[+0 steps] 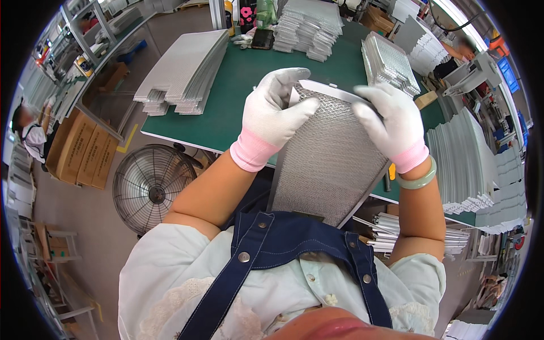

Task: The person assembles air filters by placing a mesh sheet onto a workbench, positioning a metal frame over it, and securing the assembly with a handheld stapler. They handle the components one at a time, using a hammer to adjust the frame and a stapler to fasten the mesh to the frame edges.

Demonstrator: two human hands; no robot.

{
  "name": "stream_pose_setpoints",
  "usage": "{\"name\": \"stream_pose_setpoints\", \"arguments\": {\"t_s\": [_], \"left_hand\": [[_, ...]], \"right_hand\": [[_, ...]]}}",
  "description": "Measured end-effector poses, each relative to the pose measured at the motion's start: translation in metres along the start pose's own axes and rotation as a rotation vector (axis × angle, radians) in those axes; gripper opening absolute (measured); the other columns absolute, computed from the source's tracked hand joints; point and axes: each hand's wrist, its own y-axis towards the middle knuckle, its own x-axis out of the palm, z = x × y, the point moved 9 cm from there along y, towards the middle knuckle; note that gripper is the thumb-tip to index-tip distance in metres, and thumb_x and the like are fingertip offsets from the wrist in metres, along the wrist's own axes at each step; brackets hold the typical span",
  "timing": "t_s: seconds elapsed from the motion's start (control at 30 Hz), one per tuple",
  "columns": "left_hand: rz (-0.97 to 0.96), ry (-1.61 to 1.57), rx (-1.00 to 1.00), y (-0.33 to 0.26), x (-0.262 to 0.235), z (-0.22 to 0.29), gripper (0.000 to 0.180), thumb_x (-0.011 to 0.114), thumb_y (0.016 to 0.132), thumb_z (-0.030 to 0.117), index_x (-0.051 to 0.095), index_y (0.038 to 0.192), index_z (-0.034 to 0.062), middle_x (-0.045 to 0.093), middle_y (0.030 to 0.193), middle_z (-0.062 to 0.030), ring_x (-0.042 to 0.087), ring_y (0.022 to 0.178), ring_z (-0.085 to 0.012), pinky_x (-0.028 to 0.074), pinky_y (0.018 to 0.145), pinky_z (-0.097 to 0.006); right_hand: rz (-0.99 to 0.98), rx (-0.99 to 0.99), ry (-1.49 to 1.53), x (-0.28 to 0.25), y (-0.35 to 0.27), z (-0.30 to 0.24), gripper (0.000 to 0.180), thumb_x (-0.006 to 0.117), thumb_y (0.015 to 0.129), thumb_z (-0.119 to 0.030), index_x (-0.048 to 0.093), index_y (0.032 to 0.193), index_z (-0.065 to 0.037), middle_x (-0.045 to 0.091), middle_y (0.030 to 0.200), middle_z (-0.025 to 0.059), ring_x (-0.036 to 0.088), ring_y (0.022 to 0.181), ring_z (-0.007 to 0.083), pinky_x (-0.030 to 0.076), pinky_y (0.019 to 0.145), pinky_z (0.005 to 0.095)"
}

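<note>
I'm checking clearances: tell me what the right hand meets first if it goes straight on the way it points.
Probably the mesh panel, near its top: the right hand points leftward across it. Depth is unclear; they may already touch.

We held our white-gloved left hand [272, 119] and right hand [392, 118] apart before us, fingers [290, 75] bent, thumbs [306, 110] pointing inward. Our bare left forearm [207, 184] slanted forward and inward; the right forearm [420, 212] reached nearly straight ahead.

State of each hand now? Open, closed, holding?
Left hand: partly curled at the far left corner of the mesh panel; can't tell if gripping.
Right hand: partly curled at its far right corner; grip also unclear.
</note>
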Motion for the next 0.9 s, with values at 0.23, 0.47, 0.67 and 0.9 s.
{"name": "stream_pose_setpoints", "arguments": {"t_s": [0.23, 0.47, 0.67, 0.9], "left_hand": [[-0.033, -0.121, 0.020, -0.005, 0.006, 0.004, 0.049, 0.074, 0.084, 0.001, 0.052, 0.128, -0.0056, 0.067, 0.107, -0.0082, 0.063, 0.089, -0.0070, 0.053, 0.077, -0.022], [0.053, 0.253, 0.257, -0.015, 0.006, 0.015, 0.051, 0.076, 0.082, 0.003, 0.055, 0.128, -0.0020, 0.066, 0.112, -0.0077, 0.062, 0.096, -0.0117, 0.050, 0.084, -0.027], [0.076, 0.396, 0.210, -0.015, -0.005, -0.005, 0.050, 0.076, 0.079, 0.015, 0.056, 0.121, -0.0015, 0.065, 0.102, -0.0132, 0.065, 0.089, -0.0208, 0.051, 0.083, -0.029], [0.015, 0.399, 0.187, -0.006, 0.005, 0.000, 0.043, 0.066, 0.088, 0.003, 0.050, 0.127, -0.0038, 0.060, 0.114, -0.0088, 0.059, 0.100, -0.0113, 0.047, 0.090, -0.025]], "right_hand": [[-0.049, 0.113, 0.314, 0.023, 0.018, -0.005, 0.025, 0.065, 0.089, -0.024, 0.068, 0.105, -0.005, 0.069, 0.091, 0.0155, 0.068, 0.084, 0.0335, 0.054, 0.073, 0.0385], [0.066, -0.032, 0.115, 0.026, 0.010, -0.018, 0.028, 0.067, 0.088, -0.026, 0.067, 0.107, -0.007, 0.066, 0.078, 0.0116, 0.066, 0.074, 0.0302, 0.052, 0.066, 0.0382], [0.116, -0.087, -0.069, 0.036, 0.002, -0.031, 0.030, 0.068, 0.086, -0.026, 0.065, 0.108, -0.007, 0.062, 0.071, 0.0086, 0.063, 0.065, 0.0268, 0.049, 0.059, 0.0387], [0.174, 0.051, 0.007, 0.038, 0.005, -0.009, 0.025, 0.069, 0.085, -0.026, 0.070, 0.104, -0.009, 0.066, 0.075, 0.0095, 0.066, 0.070, 0.0283, 0.051, 0.063, 0.0384]]}}
